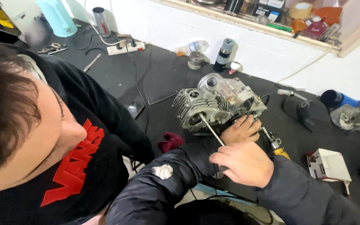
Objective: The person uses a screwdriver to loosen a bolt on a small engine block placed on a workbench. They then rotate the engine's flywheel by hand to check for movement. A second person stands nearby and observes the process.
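A grey motorcycle engine (213, 102) with cooling fins lies on the black workbench (163, 75). My right hand (243, 163) grips the handle of a long metal-shafted driver (211, 131). The driver's tip sits in the round opening on the engine's near side. My left hand (240, 130) rests against the engine's lower right edge, fingers curled on the casing. Both of my arms are in dark padded sleeves.
A person in a black sweatshirt with red lettering (76, 162) leans in at the left. A dark red rag (171, 141), a phone (135, 109), a power strip (126, 47), a metal cup (196, 60), bottles, a yellow-handled tool (276, 146) and a small white box (329, 165) lie around.
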